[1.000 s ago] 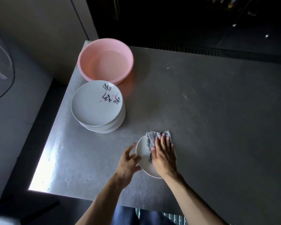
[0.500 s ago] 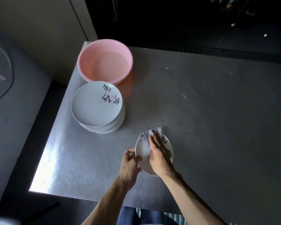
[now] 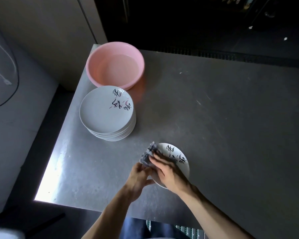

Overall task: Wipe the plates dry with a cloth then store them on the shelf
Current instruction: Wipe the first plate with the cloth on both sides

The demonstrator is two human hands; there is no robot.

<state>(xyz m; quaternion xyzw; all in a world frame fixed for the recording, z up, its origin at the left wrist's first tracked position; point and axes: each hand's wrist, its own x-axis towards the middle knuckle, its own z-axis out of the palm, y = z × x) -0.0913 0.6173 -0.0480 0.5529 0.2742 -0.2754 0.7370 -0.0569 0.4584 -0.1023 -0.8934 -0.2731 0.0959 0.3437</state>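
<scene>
Since the earlier frames, the cloth (image 3: 149, 153) has swept across the plate (image 3: 184, 168) to its left rim, exposing the printed motif. The right hand (image 3: 164, 169) presses the cloth with straight fingers. The left hand (image 3: 138, 178) grips the plate's rim, near the worktop (image 3: 223, 118) front. Wiping appears unfinished. Whether the stack (image 3: 107, 111) is dry cannot be told. No shelf shows, so storing remains.
</scene>
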